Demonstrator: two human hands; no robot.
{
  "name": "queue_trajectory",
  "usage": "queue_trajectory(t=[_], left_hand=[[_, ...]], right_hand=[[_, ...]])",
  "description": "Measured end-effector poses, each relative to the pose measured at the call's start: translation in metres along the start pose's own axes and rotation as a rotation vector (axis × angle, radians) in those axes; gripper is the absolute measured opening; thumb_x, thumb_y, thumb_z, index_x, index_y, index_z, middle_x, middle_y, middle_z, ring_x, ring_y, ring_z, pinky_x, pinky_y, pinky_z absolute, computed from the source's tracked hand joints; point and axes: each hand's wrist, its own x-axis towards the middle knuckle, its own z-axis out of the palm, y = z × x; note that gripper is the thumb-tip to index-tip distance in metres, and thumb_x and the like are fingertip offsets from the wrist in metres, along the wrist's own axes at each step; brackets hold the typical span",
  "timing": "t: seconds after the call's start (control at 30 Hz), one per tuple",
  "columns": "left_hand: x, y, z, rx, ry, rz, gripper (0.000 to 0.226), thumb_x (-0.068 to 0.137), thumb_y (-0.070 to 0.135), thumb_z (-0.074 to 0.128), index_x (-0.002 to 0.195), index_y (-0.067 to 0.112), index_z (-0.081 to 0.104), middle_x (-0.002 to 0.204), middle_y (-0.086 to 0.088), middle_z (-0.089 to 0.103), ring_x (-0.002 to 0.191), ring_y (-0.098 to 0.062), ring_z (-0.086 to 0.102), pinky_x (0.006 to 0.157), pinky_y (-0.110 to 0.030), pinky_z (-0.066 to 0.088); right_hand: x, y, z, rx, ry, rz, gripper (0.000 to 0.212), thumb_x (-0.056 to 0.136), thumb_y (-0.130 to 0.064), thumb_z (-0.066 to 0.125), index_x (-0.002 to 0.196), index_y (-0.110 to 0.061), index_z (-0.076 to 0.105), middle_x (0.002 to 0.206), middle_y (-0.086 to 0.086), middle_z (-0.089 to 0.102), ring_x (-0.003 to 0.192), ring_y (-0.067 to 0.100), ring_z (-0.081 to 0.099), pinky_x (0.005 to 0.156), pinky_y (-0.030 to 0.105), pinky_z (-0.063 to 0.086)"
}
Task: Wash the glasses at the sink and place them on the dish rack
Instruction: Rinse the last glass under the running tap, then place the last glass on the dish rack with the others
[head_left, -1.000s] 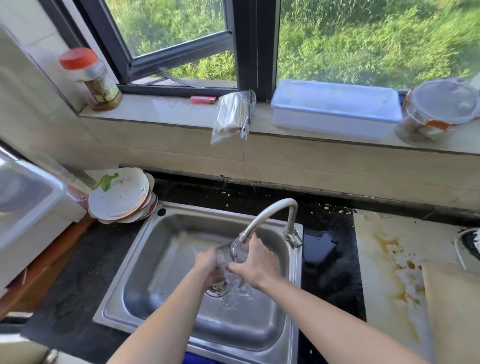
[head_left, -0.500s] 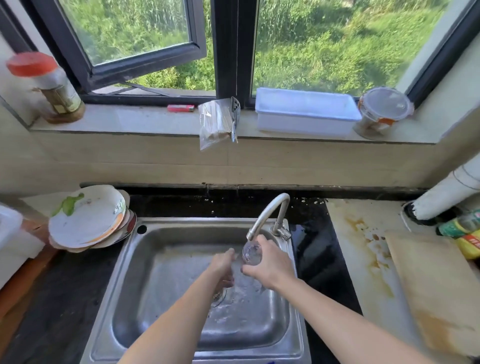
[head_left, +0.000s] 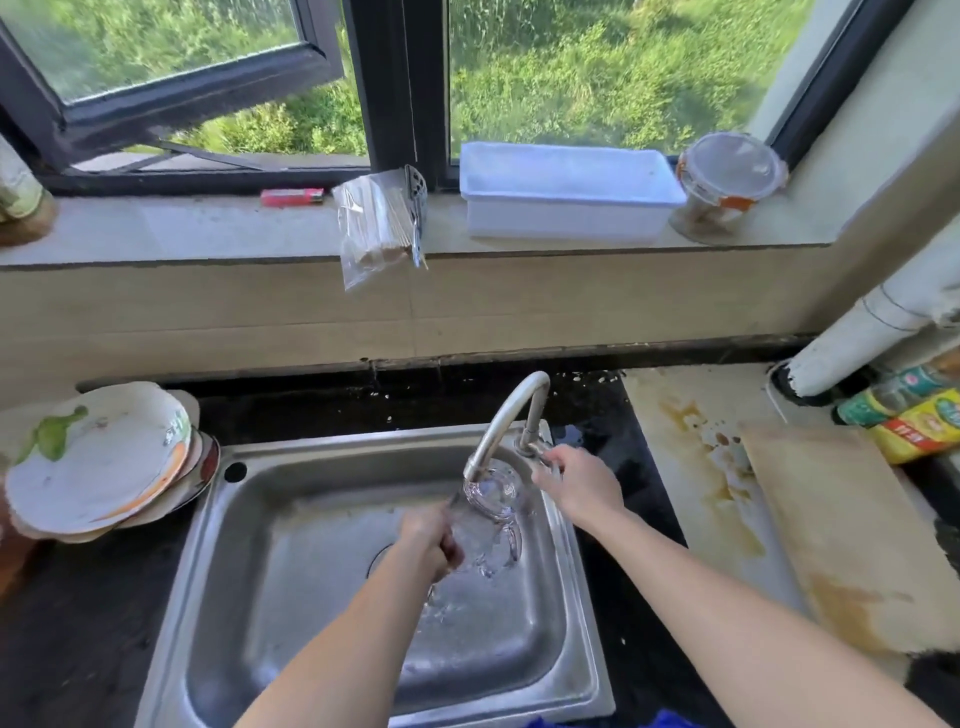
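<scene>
A clear glass (head_left: 491, 501) is held tilted under the spout of the curved metal tap (head_left: 511, 413), over the steel sink (head_left: 311, 519). My left hand (head_left: 428, 540) grips the glass from its lower left side. Water splashes below the glass onto the sink floor. My right hand (head_left: 574, 480) is off the glass, at the tap's base, with its fingers round the tap handle (head_left: 540, 451). No dish rack shows in this view.
A stack of dirty plates (head_left: 98, 462) sits left of the sink. A wooden board (head_left: 852, 525) and bottles (head_left: 914, 415) lie on the stained counter to the right. On the windowsill stand a white box (head_left: 566, 192), a lidded tub (head_left: 727, 182) and a bag of sticks (head_left: 379, 223).
My right hand has let go of the glass and moved right to the tap handle. My left hand alone now holds the glass under the spout.
</scene>
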Motion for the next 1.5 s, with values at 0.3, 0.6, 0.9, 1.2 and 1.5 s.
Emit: queue_trajectory(t=[0.3, 0.6, 0.9, 1.2, 1.5], left_hand=[[0.000, -0.004, -0.006, -0.052, 0.041, -0.049, 0.031, 0.093, 0.012, 0.048, 0.063, 0.014, 0.040, 0.033, 0.001, 0.027, 0.027, -0.011, 0.021, 0.039, -0.015, 0.029], [-0.011, -0.003, 0.002, -0.066, 0.065, -0.025, 0.027, 0.090, 0.007, 0.050, 0.065, 0.012, 0.042, 0.038, -0.001, 0.030, 0.034, -0.014, 0.025, 0.038, -0.018, 0.030], [-0.023, -0.014, 0.006, -0.116, 0.028, 0.034, 0.032, 0.097, 0.009, 0.042, 0.065, 0.014, 0.038, 0.032, 0.002, 0.030, 0.024, -0.012, 0.026, 0.041, -0.016, 0.027], [-0.052, -0.016, -0.003, 0.572, -0.064, 0.388, 0.014, 0.084, 0.019, 0.057, 0.076, 0.008, 0.055, 0.056, -0.008, 0.047, 0.045, -0.022, 0.043, 0.050, -0.025, 0.030], [-0.135, -0.033, 0.066, 1.560, -0.008, 1.092, 0.015, 0.087, 0.023, 0.040, 0.078, 0.016, 0.049, 0.087, -0.001, 0.058, 0.085, -0.026, 0.056, 0.078, -0.037, 0.043]], right_hand=[[0.055, 0.026, 0.027, -0.066, 0.106, -0.127, 0.023, 0.096, -0.037, 0.052, 0.099, -0.020, 0.067, 0.094, 0.002, 0.066, 0.091, 0.026, 0.062, 0.062, 0.033, 0.044], [0.041, 0.020, -0.003, 0.129, 0.088, 0.023, 0.037, 0.093, -0.046, 0.054, 0.120, -0.023, 0.062, 0.115, 0.000, 0.067, 0.106, 0.025, 0.061, 0.081, 0.036, 0.048], [-0.058, -0.011, -0.005, 0.375, -0.360, -0.149, 0.099, 0.067, -0.053, 0.081, 0.149, -0.038, 0.027, 0.146, -0.006, 0.043, 0.131, 0.016, 0.044, 0.107, 0.033, 0.039], [-0.107, -0.005, -0.014, 0.311, -0.047, -0.088, 0.074, 0.059, -0.053, 0.074, 0.126, -0.038, 0.045, 0.109, -0.007, 0.064, 0.097, 0.014, 0.061, 0.086, 0.036, 0.053], [-0.184, 0.060, -0.083, 0.003, 0.261, 0.023, 0.075, 0.064, -0.053, 0.068, 0.132, -0.043, 0.038, 0.118, -0.007, 0.061, 0.101, 0.022, 0.061, 0.076, 0.030, 0.045]])
